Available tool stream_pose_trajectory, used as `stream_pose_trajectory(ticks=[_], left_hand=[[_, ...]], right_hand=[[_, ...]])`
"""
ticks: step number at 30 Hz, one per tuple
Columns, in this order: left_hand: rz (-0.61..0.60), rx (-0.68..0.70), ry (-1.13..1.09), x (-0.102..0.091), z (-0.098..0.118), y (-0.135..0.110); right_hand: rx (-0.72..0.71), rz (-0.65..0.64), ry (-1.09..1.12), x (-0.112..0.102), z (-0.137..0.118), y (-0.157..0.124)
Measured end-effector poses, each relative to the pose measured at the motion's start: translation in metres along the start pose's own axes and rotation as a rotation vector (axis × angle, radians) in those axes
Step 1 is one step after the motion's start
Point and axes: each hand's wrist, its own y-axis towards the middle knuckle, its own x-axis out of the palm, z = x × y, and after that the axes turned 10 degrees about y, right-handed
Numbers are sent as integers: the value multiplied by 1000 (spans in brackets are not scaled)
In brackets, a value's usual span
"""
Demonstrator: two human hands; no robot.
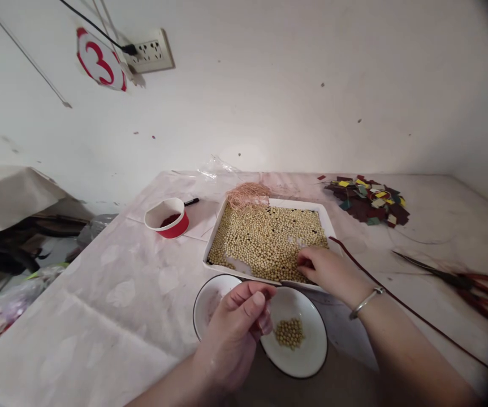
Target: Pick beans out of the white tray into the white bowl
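Observation:
A white tray (323, 217) holds a thick layer of small, round, pale gold beads (260, 237) with a few dark bits among them. My right hand (318, 267), a bangle on its wrist, reaches into the tray's near right corner. Its fingers are curled together at the beads, and what they pinch is hidden. In front of the tray my left hand (239, 322) is closed, thumb pressed against the fingers; I cannot make out what it holds. Below it stand two dark-rimmed white bowls: the right bowl (309, 359) contains a small heap of gold beads, the left bowl (203, 297) is partly covered by my hand.
A red and white paper cup (176, 229) with dark red contents and a black pen (191, 201) are at left. Pinkish thread (247, 195) lies over the tray's back corner. Coloured tags (368, 200), a dark red cord (390, 287) and scissors (460, 280) lie at right.

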Motion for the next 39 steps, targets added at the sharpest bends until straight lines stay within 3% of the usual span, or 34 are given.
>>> stream_pose_trajectory(ticks=[6, 11, 17, 21, 23, 25, 28, 39], left_hand=[[6, 9, 10, 0, 0, 1], [6, 16, 15, -1, 0, 1], [7, 13, 16, 0, 1, 1], [-9, 13, 22, -1, -3, 0], [-44, 22, 18, -3, -5, -1], [-92, 19, 2, -5, -6, -1], [-148, -14, -14, -6, -6, -3], [-126, -63, -54, -3, -3, -1]], right_hand=[[-93, 8, 46, 2, -5, 1], [-91, 50, 63, 1, -7, 1], [-131, 200, 176, -21, -9, -9], [-199, 274, 267, -41, -34, -33], [-307, 284, 357, -47, -53, -50], [-433, 240, 429, -48, -72, -65], [-506, 187, 460, -44, -92, -77], [-583, 229, 356, -34, -99, -73]])
